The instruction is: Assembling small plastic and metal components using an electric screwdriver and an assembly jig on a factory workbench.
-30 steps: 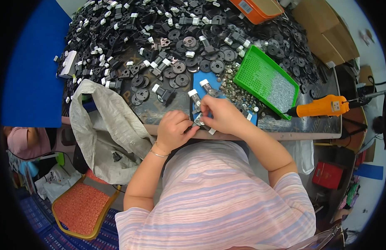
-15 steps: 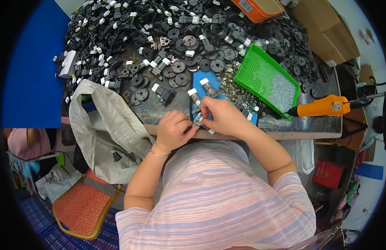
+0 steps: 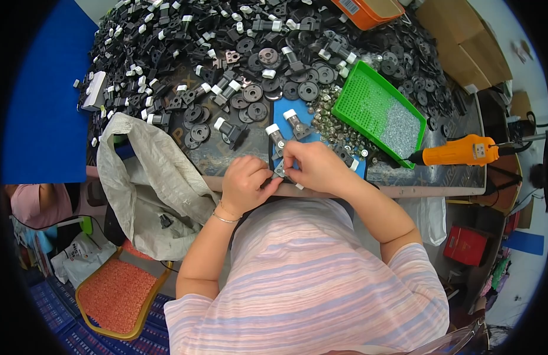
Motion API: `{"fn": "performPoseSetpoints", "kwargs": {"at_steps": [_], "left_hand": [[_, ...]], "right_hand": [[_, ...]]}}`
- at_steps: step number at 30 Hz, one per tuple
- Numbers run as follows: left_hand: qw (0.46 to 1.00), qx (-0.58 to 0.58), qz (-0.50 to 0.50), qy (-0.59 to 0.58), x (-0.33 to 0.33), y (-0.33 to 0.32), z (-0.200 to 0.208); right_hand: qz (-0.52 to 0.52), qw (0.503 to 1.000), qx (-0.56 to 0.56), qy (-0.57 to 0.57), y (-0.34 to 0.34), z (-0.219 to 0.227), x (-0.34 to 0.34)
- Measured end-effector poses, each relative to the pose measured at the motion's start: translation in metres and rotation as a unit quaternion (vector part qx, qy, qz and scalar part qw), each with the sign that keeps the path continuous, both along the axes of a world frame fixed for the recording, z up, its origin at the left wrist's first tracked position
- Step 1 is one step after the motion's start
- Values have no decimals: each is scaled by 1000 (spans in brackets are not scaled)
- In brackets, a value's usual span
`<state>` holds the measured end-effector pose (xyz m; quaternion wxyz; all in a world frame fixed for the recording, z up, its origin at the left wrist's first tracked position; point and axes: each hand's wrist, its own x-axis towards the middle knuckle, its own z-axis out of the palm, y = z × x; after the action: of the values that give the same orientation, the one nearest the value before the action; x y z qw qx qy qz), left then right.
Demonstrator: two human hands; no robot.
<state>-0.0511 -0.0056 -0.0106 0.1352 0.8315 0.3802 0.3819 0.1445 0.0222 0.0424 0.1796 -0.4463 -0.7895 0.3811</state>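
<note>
Little is changing: the left hand and right hand are still meeting at a small dark bracket by the table's front edge, so handling is continuing; their grip I cannot tell. Shiny rounded metal studs are lying beside the perforated green plastic tray.

Left: blue panel; below it, a person in pink, only partly visible. Grey sack, mouth open, at front edge of table. Lower left: chair, orange seat, gold frame; white bag just beside it. Right: carton, brown, upper corner; clear bag below table edge; red box, lower down.
</note>
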Motion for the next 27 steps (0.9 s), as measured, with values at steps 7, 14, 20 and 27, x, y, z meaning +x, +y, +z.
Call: {"fn": "performPoseSetpoints", "kwargs": {"at_steps": [7, 14, 20, 27], "left_hand": [[1000, 1, 5, -7, 1, 1, -1], [1000, -2, -4, -19, 0, 1, 5], [999, 6, -2, -32, -1, 0, 3], [999, 11, 12, -30, 0, 0, 1]], "right_hand": [[-92, 994, 64, -11, 16, 9, 23], [-130, 944, 162, -256, 32, 1, 42], [-142, 949, 147, -239, 34, -7, 41], [-142, 954, 126, -234, 35, -6, 42]]}}
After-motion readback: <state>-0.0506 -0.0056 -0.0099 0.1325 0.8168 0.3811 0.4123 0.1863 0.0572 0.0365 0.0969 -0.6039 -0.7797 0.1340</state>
